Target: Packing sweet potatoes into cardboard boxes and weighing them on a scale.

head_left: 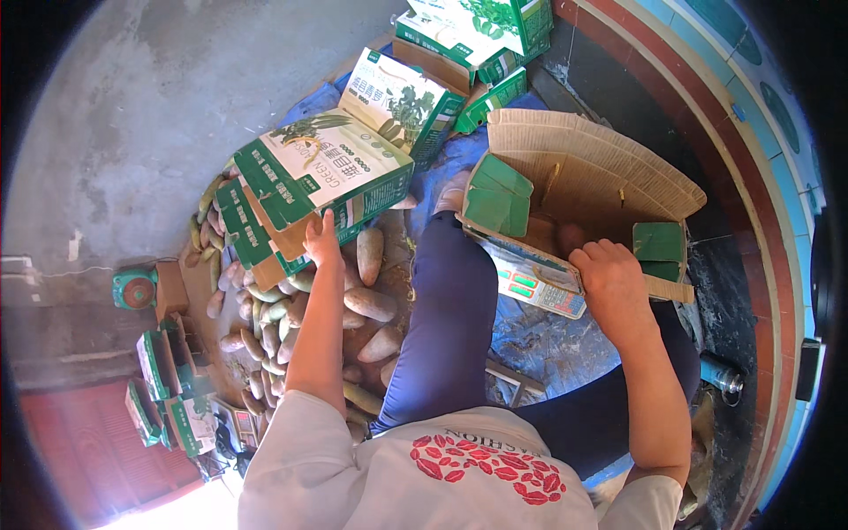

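A green-and-white cardboard carton (353, 159) lies tilted at left with its end flaps hanging open. My left hand (322, 240) is closed at the carton's near edge, its index finger pointing up along the side. On the right stands an open brown carton (592, 172) with green inner flaps. My right hand (605, 269) grips its near rim, fingers curled over the edge. A roundish brown thing (570, 237) shows dimly inside. Just below this carton a scale (534, 291) with green displays sticks out; the carton hides the rest of it.
A pile of large oblong tubers (283, 327) covers the floor at left. More printed cartons (481, 35) stand at the back, and others (172, 380) at the far left. Blue sheeting (539, 349) lies between my legs. A metal flask (723, 375) is by my right knee.
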The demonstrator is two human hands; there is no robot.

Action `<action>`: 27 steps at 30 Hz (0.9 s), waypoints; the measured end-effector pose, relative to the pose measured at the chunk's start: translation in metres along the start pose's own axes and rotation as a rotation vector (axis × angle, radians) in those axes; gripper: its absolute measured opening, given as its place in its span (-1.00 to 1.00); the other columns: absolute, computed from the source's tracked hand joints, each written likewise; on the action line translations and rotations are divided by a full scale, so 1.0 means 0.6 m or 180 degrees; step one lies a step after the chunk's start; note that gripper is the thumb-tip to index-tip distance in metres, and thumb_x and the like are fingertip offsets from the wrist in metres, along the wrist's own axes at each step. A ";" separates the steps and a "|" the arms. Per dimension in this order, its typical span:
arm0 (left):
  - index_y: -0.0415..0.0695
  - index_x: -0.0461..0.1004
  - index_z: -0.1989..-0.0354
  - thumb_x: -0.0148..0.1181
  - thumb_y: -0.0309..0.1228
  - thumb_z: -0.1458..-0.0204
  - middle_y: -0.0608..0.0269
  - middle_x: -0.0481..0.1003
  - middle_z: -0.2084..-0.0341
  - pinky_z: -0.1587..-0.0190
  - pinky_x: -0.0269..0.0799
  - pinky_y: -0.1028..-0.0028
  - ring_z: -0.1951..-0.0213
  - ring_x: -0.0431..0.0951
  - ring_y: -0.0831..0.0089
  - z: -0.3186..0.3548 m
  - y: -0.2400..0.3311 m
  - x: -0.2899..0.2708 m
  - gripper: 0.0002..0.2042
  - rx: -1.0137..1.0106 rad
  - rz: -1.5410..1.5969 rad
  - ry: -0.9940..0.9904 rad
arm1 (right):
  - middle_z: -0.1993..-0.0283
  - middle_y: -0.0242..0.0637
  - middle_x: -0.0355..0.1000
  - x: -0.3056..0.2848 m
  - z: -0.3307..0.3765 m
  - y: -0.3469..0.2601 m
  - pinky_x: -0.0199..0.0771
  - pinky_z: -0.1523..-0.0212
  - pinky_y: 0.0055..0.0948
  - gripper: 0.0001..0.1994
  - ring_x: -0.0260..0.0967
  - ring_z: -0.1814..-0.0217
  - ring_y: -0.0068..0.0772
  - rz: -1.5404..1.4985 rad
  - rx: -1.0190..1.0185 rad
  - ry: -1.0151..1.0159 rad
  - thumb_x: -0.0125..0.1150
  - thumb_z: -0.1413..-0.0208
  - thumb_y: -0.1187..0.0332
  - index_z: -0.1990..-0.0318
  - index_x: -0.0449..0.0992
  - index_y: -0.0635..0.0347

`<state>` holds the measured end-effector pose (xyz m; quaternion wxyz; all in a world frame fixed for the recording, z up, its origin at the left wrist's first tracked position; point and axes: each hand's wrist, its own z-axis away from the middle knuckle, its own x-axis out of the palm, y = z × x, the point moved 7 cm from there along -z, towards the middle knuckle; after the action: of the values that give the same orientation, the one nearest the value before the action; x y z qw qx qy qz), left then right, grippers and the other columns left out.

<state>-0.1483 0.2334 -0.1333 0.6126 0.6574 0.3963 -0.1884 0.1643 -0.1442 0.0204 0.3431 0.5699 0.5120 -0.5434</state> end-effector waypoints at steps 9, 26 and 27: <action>-0.39 0.49 0.27 0.15 -0.06 0.02 -0.04 0.52 0.35 0.15 0.35 0.30 0.27 0.51 0.19 -0.069 0.074 0.058 -0.50 0.0272 0.0688 -0.0672 | 0.50 -0.31 0.32 0.005 -0.003 0.002 0.33 0.31 -0.36 -0.96 0.33 0.36 -0.29 -0.0154 0.0033 0.0092 0.09 0.19 0.46 0.51 0.38 0.11; -0.03 0.46 0.23 0.13 -0.27 0.06 0.16 0.49 0.18 -0.11 0.22 0.22 0.06 0.45 0.26 0.085 0.465 0.166 -0.77 0.3691 -0.2291 -0.0498 | 0.51 -0.30 0.30 0.004 -0.011 0.007 0.33 0.33 -0.34 -0.95 0.32 0.37 -0.27 -0.0362 0.0117 -0.0043 0.11 0.18 0.47 0.50 0.38 0.13; -0.03 0.46 0.23 0.13 -0.27 0.06 0.16 0.49 0.18 -0.11 0.22 0.22 0.06 0.45 0.26 0.091 0.456 0.176 -0.77 0.3676 -0.2309 -0.0491 | 0.51 -0.30 0.30 0.004 -0.013 0.004 0.33 0.33 -0.34 -0.95 0.32 0.37 -0.27 -0.0374 0.0098 -0.0043 0.11 0.18 0.47 0.50 0.38 0.13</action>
<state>0.1353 0.2294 -0.0408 0.0885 0.6891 0.3827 -0.6090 0.1686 -0.1367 0.0191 0.3052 0.5404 0.5338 -0.5744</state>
